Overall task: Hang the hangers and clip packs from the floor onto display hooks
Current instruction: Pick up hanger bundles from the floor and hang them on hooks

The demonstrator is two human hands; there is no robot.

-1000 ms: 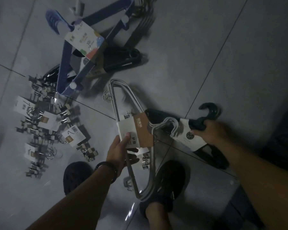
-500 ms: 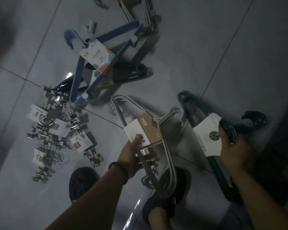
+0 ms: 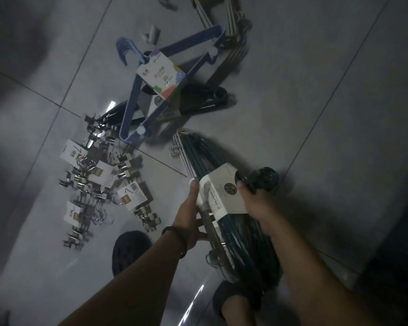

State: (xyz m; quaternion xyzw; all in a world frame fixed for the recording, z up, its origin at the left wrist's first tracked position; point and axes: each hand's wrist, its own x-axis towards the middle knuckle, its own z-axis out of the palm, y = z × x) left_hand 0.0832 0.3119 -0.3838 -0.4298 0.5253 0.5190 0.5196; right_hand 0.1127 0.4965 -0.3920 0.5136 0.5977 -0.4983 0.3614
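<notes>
My right hand (image 3: pixel 253 200) grips a bundle of dark green hangers (image 3: pixel 245 238) by its white paper band, close to the hooks. That bundle lies on top of a pack of grey-white hangers (image 3: pixel 180 147), which my left hand (image 3: pixel 190 215) holds from the left side. Both packs are off the floor, stacked together between my hands. On the floor lie a blue hanger pack (image 3: pixel 174 64) with a colourful label, a black hanger pack (image 3: pixel 205 100) under it, and several clip packs (image 3: pixel 97 182) with white cards to the left.
More pale hangers (image 3: pixel 224 17) lie at the top edge, with a small white piece (image 3: pixel 151 34) near them. My two dark shoes (image 3: pixel 130 250) stand on the grey tiled floor (image 3: pixel 316 90). A dark edge runs along the lower right.
My right hand has brought the green hanger bundle left onto the grey-white pack in my left hand. The two packs were apart before. The view has tilted up the floor.
</notes>
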